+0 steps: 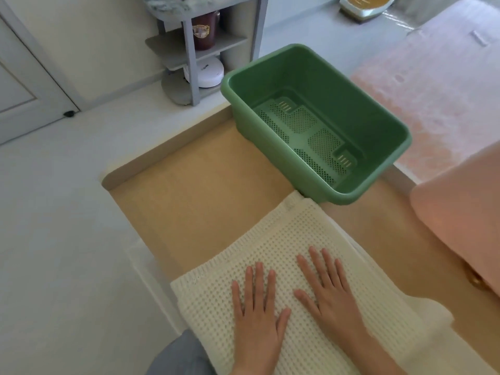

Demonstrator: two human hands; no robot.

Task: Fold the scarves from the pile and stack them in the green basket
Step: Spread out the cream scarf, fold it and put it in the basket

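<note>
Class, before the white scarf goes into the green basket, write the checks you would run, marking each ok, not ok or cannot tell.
1. Left hand flat on the white scarf: ok.
2. Right hand flat on it: ok.
3. Green basket upright and empty: ok.
4. Layers aligned: not ok, a lower white layer shows along the right edge.
5. Folded small enough for the basket: cannot tell.
</note>
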